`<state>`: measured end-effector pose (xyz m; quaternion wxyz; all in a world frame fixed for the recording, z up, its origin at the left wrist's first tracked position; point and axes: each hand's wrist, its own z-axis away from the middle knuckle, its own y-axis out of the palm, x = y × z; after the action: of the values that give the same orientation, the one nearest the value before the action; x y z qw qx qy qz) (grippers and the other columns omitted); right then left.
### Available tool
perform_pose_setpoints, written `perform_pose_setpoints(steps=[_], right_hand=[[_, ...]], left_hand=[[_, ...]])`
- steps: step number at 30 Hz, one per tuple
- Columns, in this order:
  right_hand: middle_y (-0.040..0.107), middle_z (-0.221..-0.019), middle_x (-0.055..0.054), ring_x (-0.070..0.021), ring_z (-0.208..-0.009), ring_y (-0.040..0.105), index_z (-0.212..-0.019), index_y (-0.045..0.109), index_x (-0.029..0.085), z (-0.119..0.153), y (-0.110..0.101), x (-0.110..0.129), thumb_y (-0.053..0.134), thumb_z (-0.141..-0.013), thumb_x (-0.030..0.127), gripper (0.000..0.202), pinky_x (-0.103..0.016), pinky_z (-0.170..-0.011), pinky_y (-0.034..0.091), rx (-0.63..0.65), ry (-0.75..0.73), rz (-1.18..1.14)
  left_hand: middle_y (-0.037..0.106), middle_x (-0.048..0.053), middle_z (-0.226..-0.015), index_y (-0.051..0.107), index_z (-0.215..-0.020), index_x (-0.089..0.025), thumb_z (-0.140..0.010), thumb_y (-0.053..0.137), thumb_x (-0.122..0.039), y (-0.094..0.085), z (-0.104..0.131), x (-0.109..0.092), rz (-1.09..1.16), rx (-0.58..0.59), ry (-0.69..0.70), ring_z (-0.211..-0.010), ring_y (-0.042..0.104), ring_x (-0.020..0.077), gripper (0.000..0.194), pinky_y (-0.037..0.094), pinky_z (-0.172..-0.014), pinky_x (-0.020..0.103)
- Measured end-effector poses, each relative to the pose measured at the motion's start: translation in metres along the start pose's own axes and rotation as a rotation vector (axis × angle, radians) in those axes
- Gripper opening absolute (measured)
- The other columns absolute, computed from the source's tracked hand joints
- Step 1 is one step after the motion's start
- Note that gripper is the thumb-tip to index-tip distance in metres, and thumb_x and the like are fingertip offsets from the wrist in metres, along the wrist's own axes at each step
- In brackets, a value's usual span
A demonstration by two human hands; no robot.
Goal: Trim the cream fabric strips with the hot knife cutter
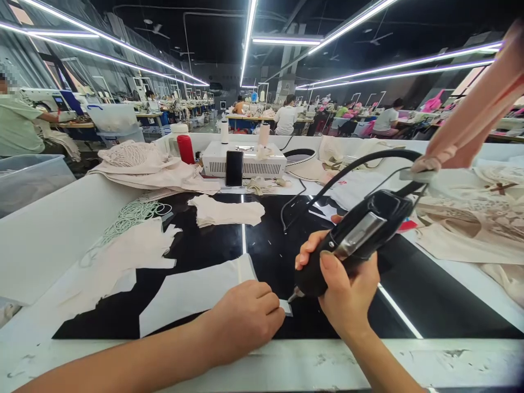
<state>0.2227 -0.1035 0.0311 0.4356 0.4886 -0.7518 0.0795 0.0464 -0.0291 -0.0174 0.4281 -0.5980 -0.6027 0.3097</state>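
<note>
My right hand [347,289] grips a black corded handheld cutting tool [356,237], its metal tip down on the glossy black work surface [270,251]. The tip touches a small pale piece of material [286,307] that my left hand [245,319] pinches and holds flat against the surface. A larger white cut sheet [192,295] lies just left of my left hand. The tool's black cable [360,160] arcs up and back across the table.
Pale fabric pieces [225,212] and a coil of cord [131,214] lie on the table, with heaps of cloth [143,164] at back left and lace garments [470,218] on the right. A white box unit [245,158], a phone [234,168] and a red bottle [186,148] stand behind. People sit at distant workstations.
</note>
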Motion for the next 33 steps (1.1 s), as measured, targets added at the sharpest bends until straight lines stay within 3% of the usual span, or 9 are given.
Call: perform_pose_setpoints(steps=[6,11,14,23,33], right_hand=[[0.073,-0.089,0.003,-0.0146,-0.062,0.068,-0.134,0.066,0.031,0.002,0.0,0.001,0.089,-0.098,0.042,0.044,-0.028,-0.057,0.063,-0.019,0.015,0.03],[0.074,-0.086,0.003,-0.0159,-0.06,0.069,-0.13,0.068,0.03,0.001,-0.001,0.001,0.09,-0.096,0.043,0.042,-0.029,-0.055,0.064,-0.04,0.019,0.047],[0.075,-0.086,0.002,-0.0157,-0.059,0.069,-0.125,0.068,0.03,0.001,-0.002,0.0,0.09,-0.096,0.044,0.039,-0.029,-0.055,0.064,-0.041,0.015,0.058],[0.075,-0.084,0.004,-0.0149,-0.059,0.067,-0.108,0.065,0.028,0.0,0.002,0.002,0.088,-0.095,0.038,0.028,-0.027,-0.054,0.061,-0.035,0.035,0.04],[0.075,-0.084,0.004,-0.015,-0.059,0.066,-0.105,0.065,0.028,0.001,0.003,0.005,0.087,-0.093,0.034,0.027,-0.028,-0.052,0.06,-0.04,0.045,0.047]], left_hand=[[0.053,0.001,-0.074,0.058,-0.078,-0.017,-0.098,0.067,-0.003,0.014,-0.013,-0.01,-0.102,-0.125,-0.043,-0.066,0.048,0.0174,0.026,0.038,-0.057,0.034],[0.05,0.001,-0.074,0.054,-0.078,-0.019,-0.1,0.066,-0.008,0.018,-0.015,-0.013,-0.168,-0.084,-0.03,-0.064,0.046,0.0173,0.027,0.032,-0.054,0.034],[0.05,0.0,-0.075,0.052,-0.08,-0.02,-0.104,0.065,-0.009,0.021,-0.013,-0.009,-0.154,-0.016,-0.032,-0.065,0.048,0.0172,0.029,0.033,-0.055,0.034],[0.058,0.0,-0.082,0.057,-0.084,-0.019,-0.114,0.051,-0.012,0.012,-0.003,0.005,0.01,-0.092,-0.125,-0.071,0.054,0.0177,0.031,0.042,-0.064,0.033],[0.061,0.001,-0.081,0.061,-0.085,-0.02,-0.114,0.053,-0.014,0.02,-0.001,0.001,0.003,-0.099,-0.122,-0.071,0.053,0.0189,0.03,0.037,-0.062,0.034]])
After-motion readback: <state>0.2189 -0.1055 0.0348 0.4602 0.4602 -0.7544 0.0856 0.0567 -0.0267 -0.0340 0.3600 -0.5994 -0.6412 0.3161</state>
